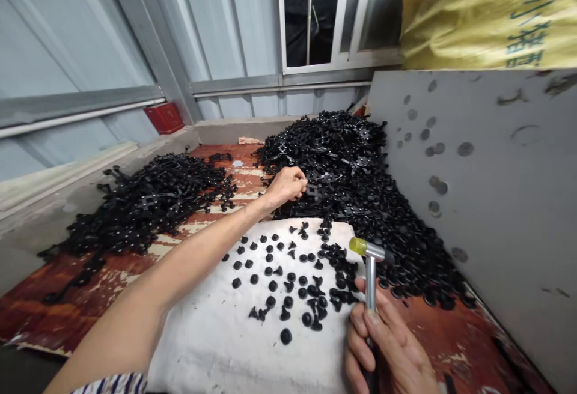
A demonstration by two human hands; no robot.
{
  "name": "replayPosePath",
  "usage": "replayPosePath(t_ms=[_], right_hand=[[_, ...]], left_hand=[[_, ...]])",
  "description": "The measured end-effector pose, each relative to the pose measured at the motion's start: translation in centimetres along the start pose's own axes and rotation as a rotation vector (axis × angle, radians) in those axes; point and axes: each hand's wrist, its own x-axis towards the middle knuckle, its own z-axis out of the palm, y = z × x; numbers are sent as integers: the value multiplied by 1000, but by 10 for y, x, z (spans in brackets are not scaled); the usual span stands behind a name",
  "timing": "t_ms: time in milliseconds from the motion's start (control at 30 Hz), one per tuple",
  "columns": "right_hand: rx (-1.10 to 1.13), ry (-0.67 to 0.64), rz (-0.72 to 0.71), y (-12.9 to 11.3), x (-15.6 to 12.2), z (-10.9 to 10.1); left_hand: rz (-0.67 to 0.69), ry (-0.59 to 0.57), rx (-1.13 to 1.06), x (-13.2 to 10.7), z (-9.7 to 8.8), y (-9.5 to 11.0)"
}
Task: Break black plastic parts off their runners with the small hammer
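My left hand (286,185) reaches forward to the near edge of a big heap of black plastic sprue frames (342,154), its fingers pinched on one black frame piece (312,190). My right hand (387,346) at the bottom right grips the metal handle of a small hammer (370,262) with a yellow-tipped head, held upright above a white cloth pad (216,334). Several small black round plastic pieces (293,280) lie scattered over the pad.
A second heap of black frames (144,202) lies at the left on the worn red board (54,298). Loose black pieces (415,262) bank against a grey panel (487,202) on the right. A red box (163,117) sits at the back wall, a yellow sack (487,12) above.
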Motion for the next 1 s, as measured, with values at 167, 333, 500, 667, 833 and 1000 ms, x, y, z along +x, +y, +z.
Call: replayPosePath(t_ms=[167, 333, 500, 667, 833, 1000], right_hand=[[7, -48, -52, 0, -1, 1], [45, -34, -106, 4, -1, -2], [32, -57, -152, 8, 5, -7], [-122, -89, -149, 5, 0, -4], [-257, -212, -141, 13, -19, 5], [-310, -147, -181, 18, -36, 9]], left_hand=[[-13, 52, -262, -9, -6, 27], [-44, 119, -358, -18, -11, 34], [-155, 134, -649, -54, -34, 52], [-416, -89, -1085, -137, -35, 56], [-594, -228, -1270, -209, -20, 36], [-578, -442, -1213, -245, -34, 8]])
